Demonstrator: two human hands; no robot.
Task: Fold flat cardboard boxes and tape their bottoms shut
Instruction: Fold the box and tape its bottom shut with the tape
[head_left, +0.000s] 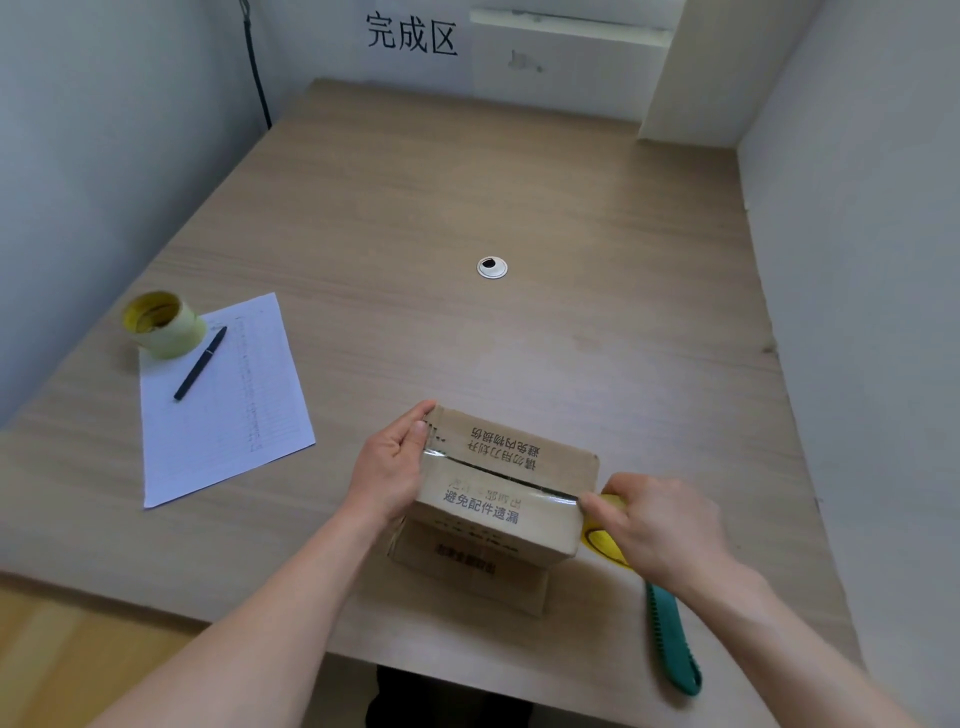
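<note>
Forearms: two bare forearms enter from the bottom edge of the frame and converge on the box at lower centre.
Box: a small brown cardboard box (506, 483) stands on the bench (467, 197) at lower centre, its two closed flaps facing up and meeting in a seam that runs from upper left to lower right; printed characters show on both flaps and on the near side wall.
Tape strip: a clear, glossy strip of tape (498, 475) lies along the seam, from the left end of the box to its right edge.
Left hand: the left hand (392, 462) is at the left end of the box, its fingers (415, 413) curled round the far corner and the thumb pressing the tape end on the top face.
Right hand: the right hand (660, 519) is at the right edge of the box, its fingers curled round a yellow tape roll (605, 543) held against the box side, mostly hidden by the hand.
Green tool: a teal, ridged handle (672, 636) lies on the bench just below the right wrist, lower right of the frame.
Paper and pen: a white lined sheet (223, 415) lies at middle left, a dark pen (200, 362) resting on it.
Second roll: a pale yellow tape roll (163, 325) stands at the sheet's upper left corner.
Grommet: a round cable grommet (492, 267) sits at the bench's centre.
Wall sign: black characters (412, 35) appear at the top centre.
</note>
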